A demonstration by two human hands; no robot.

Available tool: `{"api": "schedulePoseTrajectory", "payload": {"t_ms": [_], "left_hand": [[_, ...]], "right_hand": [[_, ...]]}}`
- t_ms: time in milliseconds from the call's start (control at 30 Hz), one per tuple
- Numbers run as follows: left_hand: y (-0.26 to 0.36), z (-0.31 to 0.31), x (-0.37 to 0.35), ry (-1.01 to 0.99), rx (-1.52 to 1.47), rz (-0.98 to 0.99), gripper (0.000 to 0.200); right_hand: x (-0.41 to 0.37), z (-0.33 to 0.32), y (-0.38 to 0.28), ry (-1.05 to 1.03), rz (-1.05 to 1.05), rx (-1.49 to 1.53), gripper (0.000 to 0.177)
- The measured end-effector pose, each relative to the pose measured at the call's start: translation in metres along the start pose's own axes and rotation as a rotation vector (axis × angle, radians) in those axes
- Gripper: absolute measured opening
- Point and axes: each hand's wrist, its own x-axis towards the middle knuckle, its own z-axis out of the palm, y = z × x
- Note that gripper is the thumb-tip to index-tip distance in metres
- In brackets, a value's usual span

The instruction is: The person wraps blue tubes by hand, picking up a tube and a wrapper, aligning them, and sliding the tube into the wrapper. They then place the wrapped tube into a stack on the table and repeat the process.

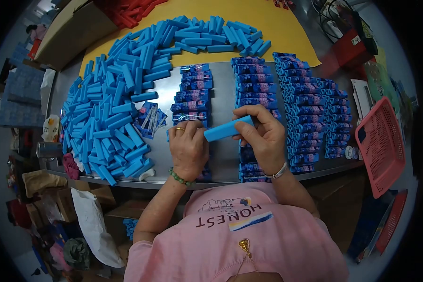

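Note:
My right hand [269,141] is closed on a light blue rectangular bar [223,131], thumb in front and fingers behind. The bar is held slantwise above the metal table, its left end close to my left hand [189,148]. My left hand lies over a column of printed dark blue and pink packets [192,96], with its fingers bent together and their tips hidden; what they grip, if anything, does not show. Flat printed wrappers [150,120] lie loose just left of that column. Another column of packets [256,87] runs up behind my right hand.
A big heap of blue bars [108,101] covers the table's left side and curves onto a yellow sheet [291,33]. Stacked packet rows [305,113] stand at right, beside a pink basket [383,145]. A cardboard box [73,30] and red pieces [131,11] sit far left.

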Motion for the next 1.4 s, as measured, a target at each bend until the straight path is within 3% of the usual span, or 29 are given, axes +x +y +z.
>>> {"api": "schedulePoseTrajectory", "payload": {"t_ms": [67,167,233,300,400,467,500,567,600,667,767,1000,1100,1167,1200,1267,1400], "left_hand": [[-0.001,-0.008,0.004,0.05,-0.08,-0.018,0.019],[-0.004,-0.026,0.011,0.225,-0.537,-0.291,0.011],[-0.001,-0.038,0.012,0.212,-0.592,-0.284,0.011],[0.003,-0.049,0.009,0.198,-0.647,-0.278,0.011],[-0.001,-0.059,0.005,0.029,-0.641,-0.169,0.013],[-0.011,-0.059,0.003,0.026,-0.991,-0.335,0.021],[-0.014,-0.057,0.004,0.028,-0.993,-0.333,0.021],[-0.021,-0.053,0.005,-0.109,-1.25,-0.506,0.029],[-0.021,-0.052,0.003,-0.103,-1.25,-0.508,0.029],[-0.02,-0.049,0.002,-0.346,-1.434,-0.625,0.032],[-0.023,-0.051,-0.007,-0.39,-1.585,-0.684,0.026],[-0.026,-0.046,-0.008,-0.075,-1.262,-0.643,0.006],[-0.035,-0.043,-0.011,0.016,-1.06,-0.569,0.004],[-0.035,-0.044,-0.01,0.087,-1.007,-0.572,0.004],[-0.036,-0.044,-0.011,0.087,-1.008,-0.57,0.004],[-0.038,-0.043,-0.014,0.116,-0.862,-0.478,0.004],[-0.033,-0.041,-0.013,0.183,-0.532,-0.294,0.012]], "right_hand": [[0.0,-0.004,0.001,-0.02,0.029,-0.006,0.021],[0.001,-0.002,0.004,-0.188,-0.024,-0.127,0.031],[-0.001,0.01,0.003,-0.314,-0.219,-0.338,0.04],[-0.003,0.02,0.007,-0.328,-0.235,-0.302,0.038],[-0.003,0.023,0.011,-0.332,-0.293,-0.276,0.029],[-0.001,0.017,0.004,-0.337,-0.237,-0.352,0.022],[-0.001,0.016,0.004,-0.337,-0.239,-0.355,0.022],[-0.002,0.016,0.003,-0.331,-0.239,-0.264,0.022],[-0.002,0.016,0.004,-0.336,-0.24,-0.265,0.022],[-0.001,0.018,0.006,-0.316,-0.393,-0.175,0.023],[0.001,0.011,0.004,-0.293,-0.386,-0.195,0.027],[0.001,0.009,0.001,-0.238,-0.312,-0.325,0.037],[0.003,0.001,0.007,-0.189,-0.228,-0.181,0.031],[0.003,-0.005,-0.003,-0.169,0.028,0.088,0.024],[0.004,-0.006,-0.004,-0.168,0.028,0.088,0.024],[0.008,-0.008,-0.006,-0.095,0.166,0.376,0.02],[0.009,-0.007,-0.004,-0.031,0.169,0.49,0.022]]}}
